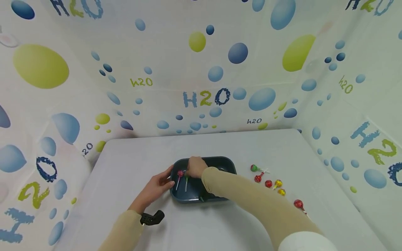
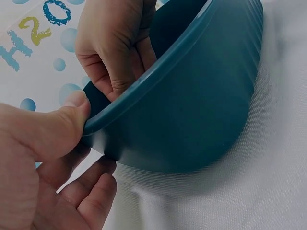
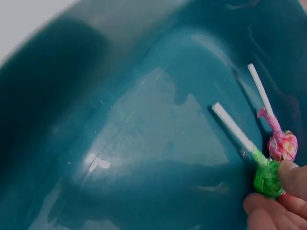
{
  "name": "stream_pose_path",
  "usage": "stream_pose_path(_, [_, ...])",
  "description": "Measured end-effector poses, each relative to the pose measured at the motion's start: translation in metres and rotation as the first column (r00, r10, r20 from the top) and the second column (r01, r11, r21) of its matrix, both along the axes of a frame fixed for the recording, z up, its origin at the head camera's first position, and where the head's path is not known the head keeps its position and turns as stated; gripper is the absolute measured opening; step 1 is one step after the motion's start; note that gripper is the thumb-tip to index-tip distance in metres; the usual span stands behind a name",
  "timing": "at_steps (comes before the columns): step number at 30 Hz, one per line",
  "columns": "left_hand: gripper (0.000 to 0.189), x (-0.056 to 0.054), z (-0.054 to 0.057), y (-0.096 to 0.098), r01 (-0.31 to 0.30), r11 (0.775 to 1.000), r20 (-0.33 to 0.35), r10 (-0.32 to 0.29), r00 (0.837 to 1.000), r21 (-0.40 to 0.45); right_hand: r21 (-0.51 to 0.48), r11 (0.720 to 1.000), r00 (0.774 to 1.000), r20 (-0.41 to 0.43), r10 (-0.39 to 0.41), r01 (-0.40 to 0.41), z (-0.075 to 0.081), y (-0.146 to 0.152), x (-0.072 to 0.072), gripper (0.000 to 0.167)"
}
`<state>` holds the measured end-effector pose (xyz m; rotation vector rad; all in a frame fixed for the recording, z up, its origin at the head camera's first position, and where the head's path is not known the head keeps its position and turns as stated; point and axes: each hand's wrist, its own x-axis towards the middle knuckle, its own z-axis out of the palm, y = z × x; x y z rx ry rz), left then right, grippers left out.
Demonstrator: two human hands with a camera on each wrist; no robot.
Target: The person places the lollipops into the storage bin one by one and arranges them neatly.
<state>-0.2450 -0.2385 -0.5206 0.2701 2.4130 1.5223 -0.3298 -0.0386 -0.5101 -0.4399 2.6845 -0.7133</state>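
A dark teal tray point(image 1: 188, 200) with raised walls stands on the white table. My left hand point(image 1: 157, 186) grips its left rim; in the left wrist view the thumb lies over the edge and the fingers are under the outside wall. Inside the tray, my right hand point(image 1: 196, 167) pinches a green-wrapped lollipop point(image 3: 268, 178) by its candy head, its white stick pointing away from the fingers. Beside it lies a pink-wrapped lollipop point(image 3: 282, 145) on the tray floor, also visible in the head view near the tray's left end.
Right of the tray lie several lollipops: a green one point(image 1: 253, 168), red ones, among them one nearest me point(image 1: 298, 204), and yellow ones, such as the one point(image 1: 278, 183) beside the red pair. Patterned white cloth walls point(image 1: 169, 69) enclose the table point(image 1: 141, 150) at back and sides.
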Motion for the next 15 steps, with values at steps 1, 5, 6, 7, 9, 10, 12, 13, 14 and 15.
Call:
stream_pose_path(1, [0.068, 0.0002, -0.0001, 0.0004, -0.003, 1.0, 0.001, 0.003, 1.0, 0.0, 0.009, 1.0, 1.0, -0.012, 0.0, 0.0, -0.0009, 0.0002, -0.0004, 0.043])
stream_pose_path(5, [0.068, 0.0008, -0.0016, 0.0017, -0.015, 1.0, 0.013, 0.015, 1.0, -0.003, 0.035, 0.999, 1.0, -0.031, 0.0, 0.001, -0.0029, 0.0009, -0.0005, 0.033])
stream_pose_path(6, [0.069, 0.0008, -0.0022, 0.002, -0.02, 1.0, 0.017, 0.02, 1.0, -0.006, 0.034, 0.999, 1.0, -0.024, -0.001, 0.001, -0.0027, 0.001, 0.0, 0.031])
stream_pose_path(7, [0.069, 0.0009, -0.0026, 0.0023, -0.023, 1.0, 0.019, 0.023, 1.0, -0.008, 0.033, 0.999, 1.0, -0.014, -0.003, 0.003, -0.0022, 0.0011, 0.0005, 0.028])
stream_pose_path(9, [0.069, 0.0004, -0.0032, 0.0026, -0.022, 1.0, 0.02, 0.022, 1.0, -0.012, 0.025, 1.0, 1.0, -0.003, -0.007, 0.007, -0.0004, 0.0012, 0.0015, 0.025])
stream_pose_path(10, [0.069, 0.0001, -0.0031, 0.0029, -0.024, 1.0, 0.021, 0.024, 0.999, -0.012, 0.023, 1.0, 1.0, 0.002, -0.008, 0.008, 0.0006, 0.0013, 0.002, 0.025])
stream_pose_path(12, [0.069, -0.0002, -0.0028, 0.0034, -0.024, 1.0, 0.02, 0.024, 1.0, -0.015, 0.018, 1.0, 1.0, 0.0, -0.005, 0.005, 0.0018, 0.0019, 0.0025, 0.025])
stream_pose_path(13, [0.069, -0.0002, -0.0023, 0.0036, -0.023, 1.0, 0.019, 0.024, 1.0, -0.015, 0.015, 1.0, 1.0, -0.001, -0.002, 0.002, 0.0024, 0.0022, 0.0026, 0.025])
stream_pose_path(14, [0.069, -0.0002, -0.0017, 0.0039, -0.028, 1.0, 0.02, 0.028, 0.999, -0.015, 0.015, 1.0, 1.0, -0.005, 0.002, -0.002, 0.003, 0.0024, 0.0025, 0.025])
stream_pose_path(15, [0.069, -0.0001, -0.0013, 0.0042, -0.033, 0.999, 0.021, 0.033, 0.999, -0.014, 0.016, 1.0, 1.0, -0.008, 0.007, -0.007, 0.0031, 0.0027, 0.0025, 0.025])
